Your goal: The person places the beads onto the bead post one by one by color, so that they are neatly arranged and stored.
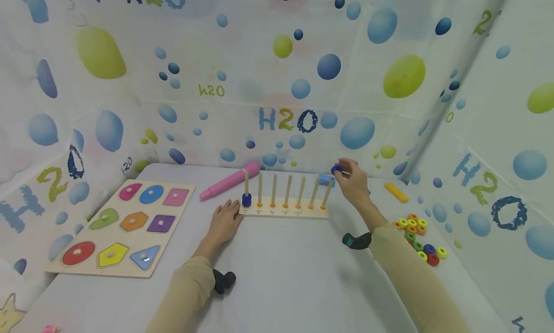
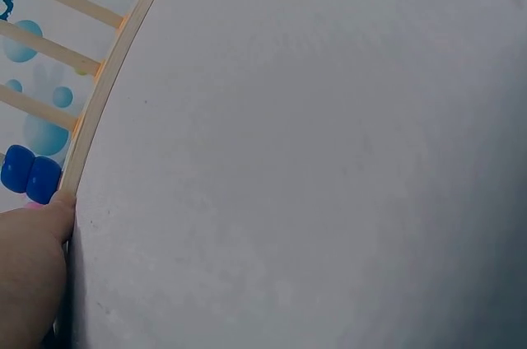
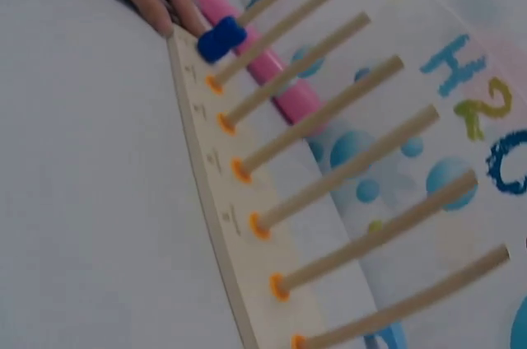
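A wooden peg board with a row of several upright pegs lies across the table. Two blue beads are stacked on its leftmost peg; the other pegs carry only orange rings at their bases. My left hand holds the board's left end, its thumb against the front edge near those beads. Past the board's right end, my right hand is raised and pinches another blue bead between thumb and fingers, close to the top of the rightmost peg. That bead is out of sight in the right wrist view.
Behind the board lie a pink toy microphone and a light-blue block. A shape puzzle sits at left. On the right are a yellow block and a pile of coloured beads. Printed sheets rise behind the table.
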### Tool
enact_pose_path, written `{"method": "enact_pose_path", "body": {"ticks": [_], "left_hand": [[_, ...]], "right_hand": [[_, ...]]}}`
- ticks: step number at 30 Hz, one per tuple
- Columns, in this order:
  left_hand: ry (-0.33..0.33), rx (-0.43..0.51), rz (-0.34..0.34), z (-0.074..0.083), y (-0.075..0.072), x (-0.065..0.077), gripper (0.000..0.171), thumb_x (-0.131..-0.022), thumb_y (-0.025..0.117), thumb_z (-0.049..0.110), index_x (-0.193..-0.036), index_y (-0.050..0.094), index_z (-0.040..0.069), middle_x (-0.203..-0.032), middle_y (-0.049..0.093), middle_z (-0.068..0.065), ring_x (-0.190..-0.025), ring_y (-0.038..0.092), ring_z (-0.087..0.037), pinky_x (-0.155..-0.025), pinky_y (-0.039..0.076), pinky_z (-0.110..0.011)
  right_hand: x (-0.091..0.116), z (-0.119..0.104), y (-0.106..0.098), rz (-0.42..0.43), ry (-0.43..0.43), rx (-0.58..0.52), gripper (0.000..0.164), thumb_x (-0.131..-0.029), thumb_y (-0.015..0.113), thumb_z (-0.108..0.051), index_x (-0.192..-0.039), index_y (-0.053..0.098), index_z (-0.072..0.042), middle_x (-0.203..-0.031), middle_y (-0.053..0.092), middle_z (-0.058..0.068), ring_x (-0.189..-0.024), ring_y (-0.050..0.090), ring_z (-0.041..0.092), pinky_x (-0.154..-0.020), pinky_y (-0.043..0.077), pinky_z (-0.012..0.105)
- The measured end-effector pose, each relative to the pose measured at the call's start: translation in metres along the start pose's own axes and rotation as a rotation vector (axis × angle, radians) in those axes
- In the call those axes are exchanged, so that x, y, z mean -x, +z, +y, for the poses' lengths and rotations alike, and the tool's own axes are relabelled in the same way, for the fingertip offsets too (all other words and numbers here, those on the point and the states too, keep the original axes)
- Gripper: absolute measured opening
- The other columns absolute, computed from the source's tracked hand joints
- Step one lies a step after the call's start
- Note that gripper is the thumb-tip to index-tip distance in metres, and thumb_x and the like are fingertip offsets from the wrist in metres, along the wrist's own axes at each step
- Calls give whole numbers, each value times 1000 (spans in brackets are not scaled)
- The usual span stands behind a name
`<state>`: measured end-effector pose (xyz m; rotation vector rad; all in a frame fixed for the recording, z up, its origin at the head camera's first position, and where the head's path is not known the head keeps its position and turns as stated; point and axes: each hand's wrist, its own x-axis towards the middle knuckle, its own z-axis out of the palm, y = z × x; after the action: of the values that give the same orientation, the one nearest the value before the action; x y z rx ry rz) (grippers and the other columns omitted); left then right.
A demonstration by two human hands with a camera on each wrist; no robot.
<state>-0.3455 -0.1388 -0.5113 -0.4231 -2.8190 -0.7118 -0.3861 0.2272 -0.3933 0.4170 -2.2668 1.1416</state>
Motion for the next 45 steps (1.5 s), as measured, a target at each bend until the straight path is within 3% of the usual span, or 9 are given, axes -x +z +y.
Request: {"method": "enact_pose_path", "body": {"ticks": [8, 19, 25, 36, 45], "left_hand": [[2, -13, -2, 1, 2, -1, 49, -97, 53, 22, -135, 44, -7, -140, 44, -20, -134, 31, -40, -110, 18, -57], [-20, -19, -27, 0, 5, -2, 49, -97, 53, 24, -136, 44, -5, -142, 44, -18, -135, 30, -38, -111, 17, -55], [-22, -9, -15, -3, 5, 0, 49, -96, 53, 23, -136, 45, -5, -141, 44, -19, -134, 30, -39, -111, 16, -56], [-5, -10, 11, 4, 6, 2, 48, -96, 55, 22, -135, 46, -5, -139, 46, -18, -133, 33, -39, -110, 19, -56], [-11, -25, 24, -1, 2, -1, 49, -96, 54, 23, -135, 47, -5, -140, 46, -17, -133, 33, -38, -110, 20, -55]], "right_hand": [[-12, -35, 56, -88, -21, -115, 38, -89, 59, -1, -126, 49, -1, -115, 63, 15, -107, 60, 24, -90, 50, 28], [-16, -69, 120, -214, -106, -230, 38, -88, 61, 4, -124, 49, 5, -111, 64, 21, -102, 62, 27, -86, 52, 24], [-17, -91, 147, -311, -125, -220, 38, -89, 60, 2, -125, 49, 3, -113, 64, 19, -102, 63, 25, -87, 50, 20], [-19, -105, 166, -422, -155, -105, 37, -92, 59, -4, -127, 49, -2, -114, 65, 11, -95, 66, 18, -81, 52, 20], [-22, -109, 174, -422, -238, -40, 36, -93, 59, -9, -128, 49, -1, -117, 65, 10, -98, 64, 18, -84, 50, 20]]}}
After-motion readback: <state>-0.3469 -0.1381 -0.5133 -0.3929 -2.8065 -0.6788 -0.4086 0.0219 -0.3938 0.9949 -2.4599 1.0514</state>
